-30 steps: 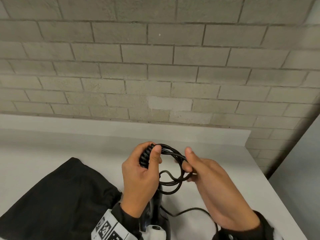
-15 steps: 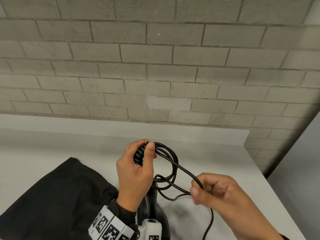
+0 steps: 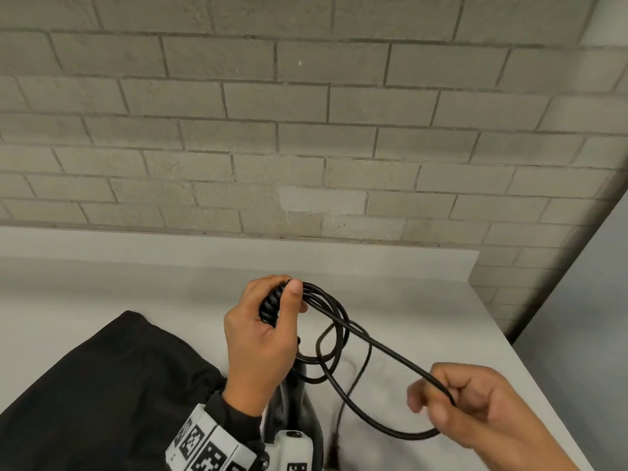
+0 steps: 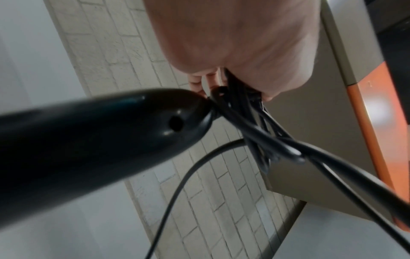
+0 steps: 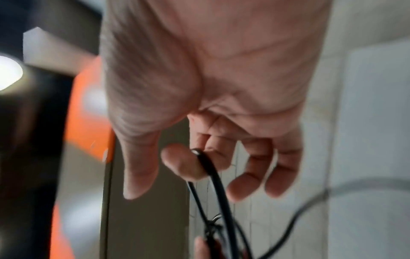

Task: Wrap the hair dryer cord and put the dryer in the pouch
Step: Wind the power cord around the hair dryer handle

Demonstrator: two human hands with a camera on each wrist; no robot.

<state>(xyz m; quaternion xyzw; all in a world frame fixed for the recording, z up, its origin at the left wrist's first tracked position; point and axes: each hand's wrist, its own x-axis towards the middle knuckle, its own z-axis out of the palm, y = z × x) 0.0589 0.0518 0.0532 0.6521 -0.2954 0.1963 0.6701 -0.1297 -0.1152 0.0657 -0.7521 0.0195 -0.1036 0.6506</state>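
Observation:
My left hand (image 3: 272, 321) is held above the white counter (image 3: 424, 300) and grips several coils of the black cord (image 3: 334, 331) against the ribbed cord end of the dryer, thumb on top. The black hair dryer (image 3: 292, 402) hangs below that hand; its glossy handle (image 4: 99, 140) fills the left wrist view. My right hand (image 3: 452, 409) is low on the right and holds a loop of cord (image 5: 213, 173) with curled fingers. The cord's free end with the plug (image 3: 334, 453) trails onto the counter. The black pouch (image 3: 102, 385) lies at the lower left.
A grey brick wall (image 3: 306, 130) rises behind the counter, with a low white backsplash (image 3: 238, 246) along it. The counter's right edge (image 3: 550, 385) runs diagonally down beside my right hand.
My right hand left the coil and drew down and to the right, pulling out a length of cord. My left hand kept its grip and shifted slightly left.

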